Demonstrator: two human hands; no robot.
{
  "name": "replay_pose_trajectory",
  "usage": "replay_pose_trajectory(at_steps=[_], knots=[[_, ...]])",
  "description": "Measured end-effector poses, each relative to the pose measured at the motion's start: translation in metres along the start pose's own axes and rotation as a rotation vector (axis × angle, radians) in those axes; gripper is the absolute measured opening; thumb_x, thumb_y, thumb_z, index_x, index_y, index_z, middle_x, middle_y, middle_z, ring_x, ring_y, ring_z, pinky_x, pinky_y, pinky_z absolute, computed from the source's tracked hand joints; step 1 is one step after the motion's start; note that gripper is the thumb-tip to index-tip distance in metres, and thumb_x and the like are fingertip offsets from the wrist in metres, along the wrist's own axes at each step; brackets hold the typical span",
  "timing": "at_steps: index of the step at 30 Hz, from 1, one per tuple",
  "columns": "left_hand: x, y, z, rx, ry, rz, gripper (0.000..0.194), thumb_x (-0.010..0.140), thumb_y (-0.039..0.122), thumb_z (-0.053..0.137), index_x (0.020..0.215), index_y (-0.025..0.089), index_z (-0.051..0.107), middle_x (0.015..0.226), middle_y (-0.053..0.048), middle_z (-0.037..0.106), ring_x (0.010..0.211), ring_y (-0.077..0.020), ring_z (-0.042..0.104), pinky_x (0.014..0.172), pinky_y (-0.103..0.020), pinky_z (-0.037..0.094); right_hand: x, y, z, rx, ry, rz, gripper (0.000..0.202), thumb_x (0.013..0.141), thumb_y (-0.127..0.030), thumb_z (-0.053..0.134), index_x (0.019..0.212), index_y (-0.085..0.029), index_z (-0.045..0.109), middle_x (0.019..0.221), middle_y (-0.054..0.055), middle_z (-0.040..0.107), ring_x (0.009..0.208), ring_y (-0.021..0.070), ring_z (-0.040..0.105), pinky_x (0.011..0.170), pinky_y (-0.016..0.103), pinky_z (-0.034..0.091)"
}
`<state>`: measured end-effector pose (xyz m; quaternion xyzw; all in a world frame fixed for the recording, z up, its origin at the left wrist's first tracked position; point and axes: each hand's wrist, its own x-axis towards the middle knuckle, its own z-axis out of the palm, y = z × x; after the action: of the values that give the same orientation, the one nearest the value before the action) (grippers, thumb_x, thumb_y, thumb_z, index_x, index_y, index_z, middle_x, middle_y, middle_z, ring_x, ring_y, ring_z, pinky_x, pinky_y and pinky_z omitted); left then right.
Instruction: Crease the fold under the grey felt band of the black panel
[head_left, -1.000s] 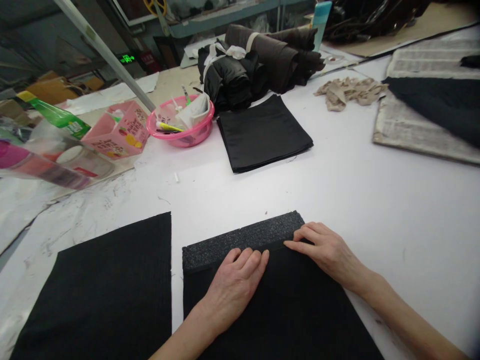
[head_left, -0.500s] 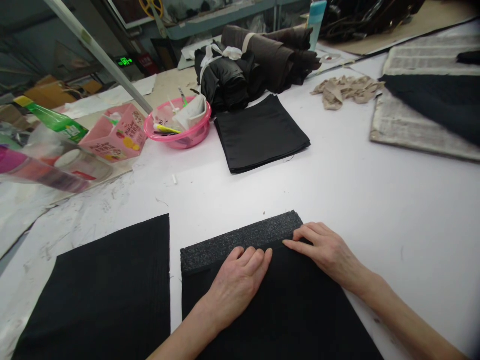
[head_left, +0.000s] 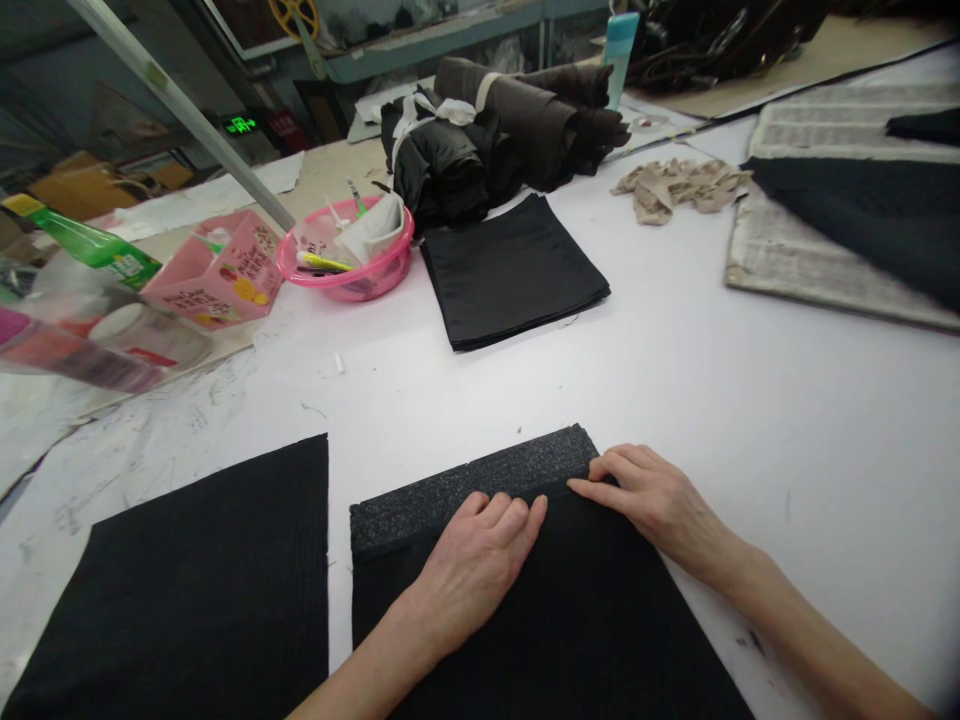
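Note:
A black fabric piece (head_left: 570,610) lies in front of me, its far edge turned over in a narrow fold. Beyond that fold shows a speckled dark grey strip (head_left: 480,478). My left hand (head_left: 480,560) rests on the cloth with curled fingers, their tips pressed along the fold near its middle. At the fold's right end, my right hand (head_left: 649,500) pinches the edge between thumb and fingers. The two hands are a short gap apart. Another black fabric piece (head_left: 210,580) lies flat to the left, separate from the first.
Farther back are a stack of black fabric (head_left: 517,270), a pink basin (head_left: 352,285) with small tools, and tied dark fabric rolls (head_left: 525,115). Beige cloth strips (head_left: 675,188) and a padded board (head_left: 832,275) are at right. A pink box (head_left: 217,270) stands left.
The view has shifted slightly, so the table and fabrics appear a little farther left. Both hands keep their grip and sit slightly farther right along the fold.

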<state>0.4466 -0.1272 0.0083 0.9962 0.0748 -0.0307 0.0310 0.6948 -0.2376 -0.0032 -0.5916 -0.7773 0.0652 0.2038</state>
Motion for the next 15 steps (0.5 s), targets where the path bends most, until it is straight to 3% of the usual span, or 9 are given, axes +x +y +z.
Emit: replay_pose_trajectory(at_steps=[8, 15], knots=[[0.0022, 0.0003, 0.0015, -0.032, -0.007, 0.009, 0.049, 0.099, 0.009, 0.034, 0.147, 0.010, 0.027, 0.112, -0.009, 0.056, 0.101, -0.0211, 0.052, 0.085, -0.036, 0.040, -0.0024, 0.0047, 0.0011, 0.002, 0.015, -0.015, 0.034, 0.099, -0.014, 0.044, 0.126, -0.030, 0.058, 0.101, 0.004, 0.057, 0.094, 0.0160, 0.051, 0.084, 0.034, 0.044], [0.0064, -0.0011, -0.0004, -0.048, -0.013, 0.004, 0.048, 0.100, 0.011, 0.035, 0.147, 0.013, 0.027, 0.106, -0.007, 0.056, 0.097, -0.0195, 0.052, 0.083, -0.034, 0.040, -0.0017, 0.0027, 0.0022, -0.031, 0.015, -0.015, 0.033, 0.098, -0.014, 0.046, 0.124, -0.027, 0.059, 0.099, 0.005, 0.058, 0.094, 0.0167, 0.053, 0.085, 0.034, 0.045]])
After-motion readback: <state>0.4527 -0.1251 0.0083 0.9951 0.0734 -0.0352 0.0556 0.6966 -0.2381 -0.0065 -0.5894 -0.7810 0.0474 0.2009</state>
